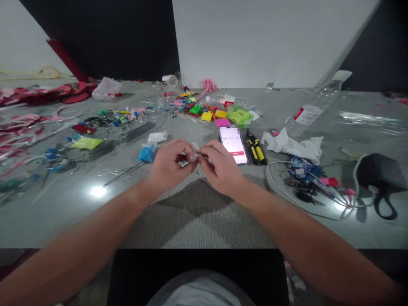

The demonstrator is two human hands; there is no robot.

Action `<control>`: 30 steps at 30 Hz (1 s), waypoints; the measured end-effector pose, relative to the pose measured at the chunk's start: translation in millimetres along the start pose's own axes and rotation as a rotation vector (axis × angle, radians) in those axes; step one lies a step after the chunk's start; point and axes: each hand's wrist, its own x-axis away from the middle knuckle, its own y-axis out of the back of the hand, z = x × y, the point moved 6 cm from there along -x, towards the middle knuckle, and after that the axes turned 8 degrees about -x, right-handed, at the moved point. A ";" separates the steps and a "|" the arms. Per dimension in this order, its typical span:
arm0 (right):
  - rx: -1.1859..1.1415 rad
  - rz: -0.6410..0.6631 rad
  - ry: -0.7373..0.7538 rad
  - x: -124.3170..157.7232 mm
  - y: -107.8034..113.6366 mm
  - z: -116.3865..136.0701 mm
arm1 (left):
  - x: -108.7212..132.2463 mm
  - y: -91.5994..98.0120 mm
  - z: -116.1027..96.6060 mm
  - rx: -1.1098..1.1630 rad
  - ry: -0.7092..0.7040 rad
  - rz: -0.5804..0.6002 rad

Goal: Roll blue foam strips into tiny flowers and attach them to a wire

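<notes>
Between my two hands, over the middle of the grey table, is a small piece of crinkled clear plastic wrap (194, 153). My left hand (170, 161) pinches it from the left, with thumb and forefinger together. From the other side my right hand (219, 163) pinches it too, and the fingertips of both hands nearly meet. Whether anything lies inside the plastic is hidden by the fingers. A blue lump (146, 154) in clear wrapping and a white piece (157, 137) lie just left of my left hand. Right of my right hand lies a phone (234, 145) showing a running timer.
Yellow-handled pliers (256, 149) lie beside the phone, near a crumpled tissue (291, 143). A plastic bottle (314, 106) leans at the back right; a black box-shaped object (381, 172) and white cable (270, 178) are nearer. Coloured clay packets (207, 116) and thin wires (127, 138) spread across the back and left.
</notes>
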 end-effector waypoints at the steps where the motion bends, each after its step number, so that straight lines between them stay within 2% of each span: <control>1: 0.039 -0.005 -0.011 0.2 0.4 0.4 | 1.9 -1.4 -2.5 0.000 -0.004 -0.007; 5: 0.163 -0.072 -0.103 0.8 3.5 -6.1 | 6.1 -7.8 -3.6 0.052 0.034 -0.024; 9: 0.187 -0.109 -0.158 0.2 5.8 -13.8 | 4.5 -14.6 11.7 0.208 0.125 0.014; 12: 0.150 -0.117 -0.124 -1.0 7.8 -13.0 | 2.0 -18.1 21.9 0.338 0.175 0.030; 16: 0.164 -0.113 -0.085 -0.7 9.5 -10.2 | -0.2 -22.3 23.7 0.465 0.208 0.077; 21: 0.112 -0.135 -0.049 0.8 10.6 -2.6 | -1.2 -25.7 21.0 0.580 0.258 0.226; 23: -0.005 -0.130 -0.114 0.1 10.1 -2.5 | -1.7 -25.4 22.8 0.623 0.277 0.271; 26: -0.387 -0.121 -0.354 0.2 5.6 -11.6 | -3.6 -23.2 29.2 0.695 0.300 0.257; 28: -0.710 -0.062 -0.506 1.7 -2.9 -16.2 | -4.3 -23.4 33.2 0.748 0.314 0.235; 30: -0.962 0.037 -0.585 2.9 -11.2 -15.3 | -3.8 -25.5 34.0 0.798 0.325 0.234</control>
